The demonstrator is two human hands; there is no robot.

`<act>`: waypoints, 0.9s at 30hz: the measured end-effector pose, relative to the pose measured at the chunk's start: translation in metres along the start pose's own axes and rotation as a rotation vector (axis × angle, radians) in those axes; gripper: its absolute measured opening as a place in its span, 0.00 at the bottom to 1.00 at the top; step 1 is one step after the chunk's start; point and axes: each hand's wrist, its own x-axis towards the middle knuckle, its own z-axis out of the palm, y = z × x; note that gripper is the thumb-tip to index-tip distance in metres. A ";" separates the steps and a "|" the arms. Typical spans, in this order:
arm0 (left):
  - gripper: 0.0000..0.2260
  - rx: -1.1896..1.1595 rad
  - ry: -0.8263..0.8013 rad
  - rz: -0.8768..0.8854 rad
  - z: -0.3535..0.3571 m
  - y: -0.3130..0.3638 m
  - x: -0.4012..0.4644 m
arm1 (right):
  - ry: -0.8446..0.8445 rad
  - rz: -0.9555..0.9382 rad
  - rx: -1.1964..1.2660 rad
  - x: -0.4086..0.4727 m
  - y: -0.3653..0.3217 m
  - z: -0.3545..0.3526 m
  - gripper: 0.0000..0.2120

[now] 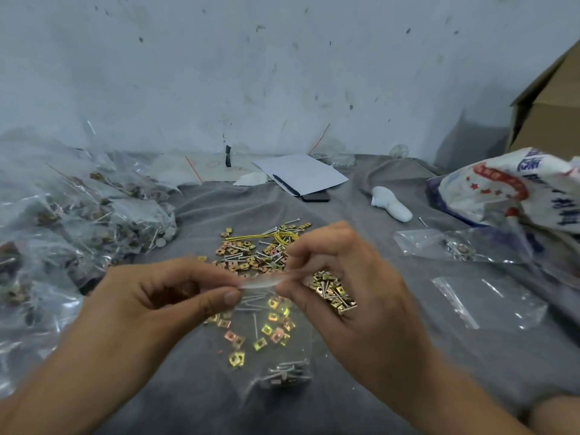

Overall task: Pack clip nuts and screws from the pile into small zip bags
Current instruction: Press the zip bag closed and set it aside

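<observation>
- Screws [287, 373] lie bundled at the bottom of a clear small zip bag [273, 340] that hangs nearest the camera, with gold clip nuts [273, 324] loose above them inside the film.
- Left hand [175, 296] pinches the bag's mouth strip between thumb and forefinger at its left end; the other fingers are curled under.
- Right hand [342, 277] pinches the same strip at its right end, and also cups a heap of clip nuts and screws in its palm against the curled lower fingers.
- The mouth strip runs left to right between the two pinches, its long axis level, the bag's body hanging straight below it; both hands are equally near. Judged from this, the step in hand is parting or sealing the mouth, and I cannot tell which.
- Beyond the hands the pile [251, 252] of clip nuts and screws lies on the grey cloth [392, 387], with yellow rubber bands [276, 237] at its far edge.
- An empty zip bag [489, 302] lies flat to the right; a filled one [458, 248] sits beyond it.
- Packed bags [78, 215] are heaped on the left.
- Farther back lie white paper [301, 172], a dark phone [315, 197] and a printed sack [518, 189], with a cardboard box [552, 108] at the wall.
</observation>
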 end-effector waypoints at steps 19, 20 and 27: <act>0.15 0.175 0.020 0.119 -0.018 -0.022 0.013 | 0.053 0.599 0.583 0.000 0.002 -0.003 0.10; 0.15 0.167 0.028 0.132 -0.015 -0.020 0.014 | 0.047 0.599 0.573 0.001 0.003 -0.004 0.09; 0.21 0.078 0.077 0.119 -0.005 -0.013 0.006 | -0.029 0.546 0.528 0.003 -0.007 0.010 0.09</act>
